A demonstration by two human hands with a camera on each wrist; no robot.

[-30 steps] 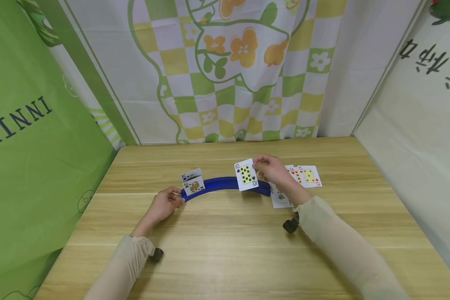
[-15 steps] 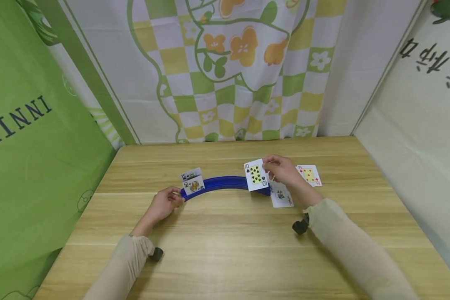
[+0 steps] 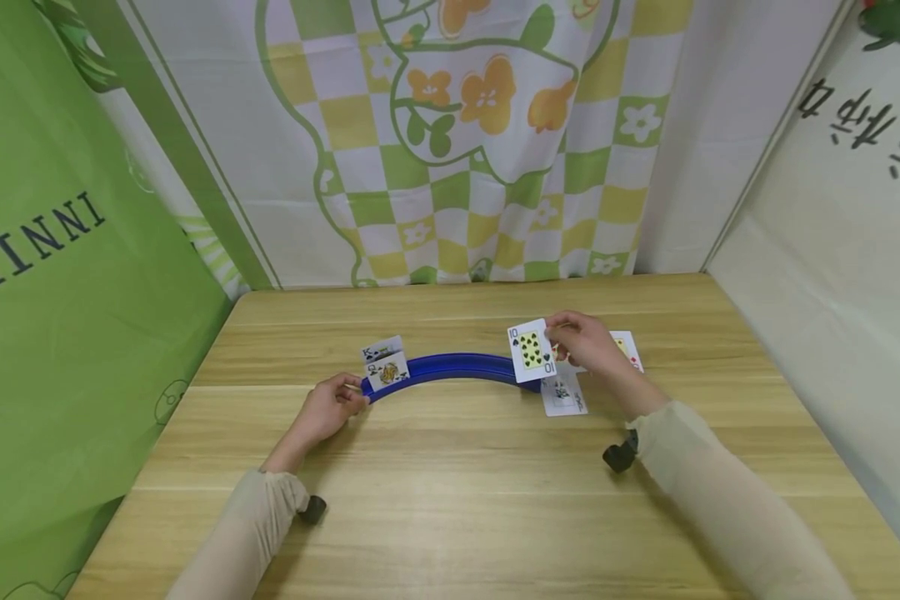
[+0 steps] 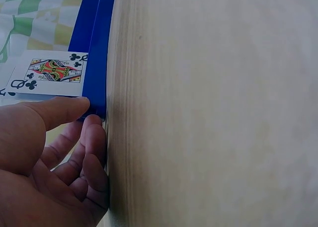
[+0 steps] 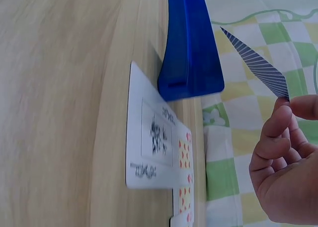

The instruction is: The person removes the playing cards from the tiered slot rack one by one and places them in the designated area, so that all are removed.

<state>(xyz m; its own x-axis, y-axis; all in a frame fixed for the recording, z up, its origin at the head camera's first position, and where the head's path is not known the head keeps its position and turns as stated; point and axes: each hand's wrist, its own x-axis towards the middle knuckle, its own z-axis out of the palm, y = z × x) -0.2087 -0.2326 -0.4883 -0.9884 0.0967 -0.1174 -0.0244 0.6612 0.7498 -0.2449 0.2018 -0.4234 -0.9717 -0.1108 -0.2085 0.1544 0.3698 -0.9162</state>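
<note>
My left hand (image 3: pixel 332 408) pinches the left end of a curved blue card holder (image 3: pixel 457 365), thumb on its edge in the left wrist view. The queen of clubs (image 4: pixel 52 72) stands in the holder's left end, with a king (image 3: pixel 378 350) partly hidden behind it. Between thumb and fingers of my right hand (image 3: pixel 587 342) is the ten of spades (image 3: pixel 531 352), gripped by its right edge. It overlaps the holder's right end in the head view; the right wrist view shows its striped back (image 5: pixel 258 65) raised above the table.
A joker (image 3: pixel 566 396) lies face up beside the holder's right end. Red-suited cards (image 5: pixel 184 152) lie beyond it, partly covered by my right hand in the head view. The wooden table (image 3: pixel 450 500) ends at a patterned curtain (image 3: pixel 487 208) behind.
My right hand has carried the ten of spades rightward along the holder to its right end. My left hand and the holder have stayed put.
</note>
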